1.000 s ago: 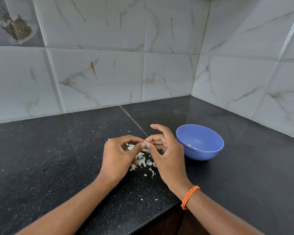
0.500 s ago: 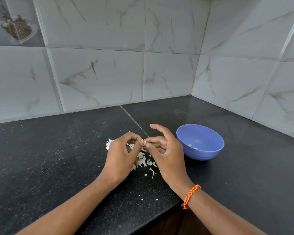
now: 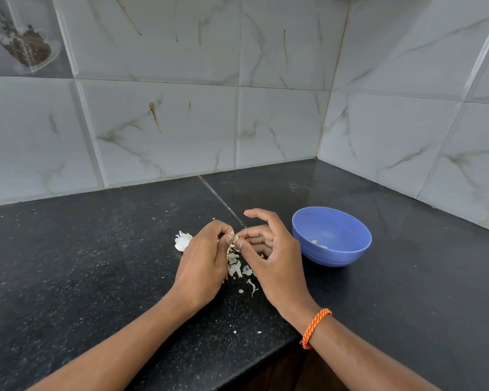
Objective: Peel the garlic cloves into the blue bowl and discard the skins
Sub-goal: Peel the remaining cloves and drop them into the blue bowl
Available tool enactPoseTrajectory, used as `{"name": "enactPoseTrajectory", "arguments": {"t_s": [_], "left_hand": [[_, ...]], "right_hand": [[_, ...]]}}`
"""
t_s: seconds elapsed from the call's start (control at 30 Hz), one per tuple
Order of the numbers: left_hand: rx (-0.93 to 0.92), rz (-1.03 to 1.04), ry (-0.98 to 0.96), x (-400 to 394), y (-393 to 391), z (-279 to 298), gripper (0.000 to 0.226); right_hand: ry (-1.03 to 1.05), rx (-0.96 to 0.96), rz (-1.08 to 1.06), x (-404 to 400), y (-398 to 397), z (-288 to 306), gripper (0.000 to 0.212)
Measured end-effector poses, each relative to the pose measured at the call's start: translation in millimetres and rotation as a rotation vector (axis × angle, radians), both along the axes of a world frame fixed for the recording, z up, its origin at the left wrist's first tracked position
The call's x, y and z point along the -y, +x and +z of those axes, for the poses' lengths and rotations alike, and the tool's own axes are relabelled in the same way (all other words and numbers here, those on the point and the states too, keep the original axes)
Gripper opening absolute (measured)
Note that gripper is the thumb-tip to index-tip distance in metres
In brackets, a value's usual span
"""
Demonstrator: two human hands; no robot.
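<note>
Head view: both hands (L [image 3: 202, 263], R [image 3: 271, 258]) fingertips together, pinching garlic clove [image 3: 231, 239] w/ R index raised.

**A Dark Desk in a Tiled Corner**

The desk [image 3: 68, 263] was black speckled stone, with a thin seam [image 3: 223, 203] running back toward the wall. Pale marble-look tiles [image 3: 167, 131] with brownish veins covered two walls that met in a corner [image 3: 322, 136] at the right. One printed tile [image 3: 26, 43] at the upper left showed a dark picture. Soft light gleamed on the desk near the corner.
</note>
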State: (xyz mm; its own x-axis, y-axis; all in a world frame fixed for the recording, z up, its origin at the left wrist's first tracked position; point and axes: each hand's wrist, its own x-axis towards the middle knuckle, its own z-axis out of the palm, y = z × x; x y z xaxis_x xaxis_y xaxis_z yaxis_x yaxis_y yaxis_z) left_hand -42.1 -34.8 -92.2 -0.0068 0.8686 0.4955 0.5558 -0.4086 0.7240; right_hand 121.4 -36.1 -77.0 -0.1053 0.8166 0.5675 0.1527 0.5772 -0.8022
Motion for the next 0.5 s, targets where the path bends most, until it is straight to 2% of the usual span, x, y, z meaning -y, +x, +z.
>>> {"name": "enactPoseTrajectory", "arguments": {"t_s": [0.17, 0.33, 0.5], "left_hand": [[0.017, 0.003, 0.004, 2.9, 1.4, 3.0, 0.023], [0.176, 0.014, -0.015, 9.9, 1.4, 12.0, 0.014], [0.250, -0.011, -0.039, 14.7, 1.9, 17.5, 0.039]], "right_hand": [[-0.019, -0.039, -0.010, -2.2, 0.6, -0.9, 0.048], [-0.030, -0.073, 0.006, -1.5, 1.2, -0.1, 0.047], [-0.021, -0.076, -0.026, -0.9, 2.1, 0.7, 0.047]]}}
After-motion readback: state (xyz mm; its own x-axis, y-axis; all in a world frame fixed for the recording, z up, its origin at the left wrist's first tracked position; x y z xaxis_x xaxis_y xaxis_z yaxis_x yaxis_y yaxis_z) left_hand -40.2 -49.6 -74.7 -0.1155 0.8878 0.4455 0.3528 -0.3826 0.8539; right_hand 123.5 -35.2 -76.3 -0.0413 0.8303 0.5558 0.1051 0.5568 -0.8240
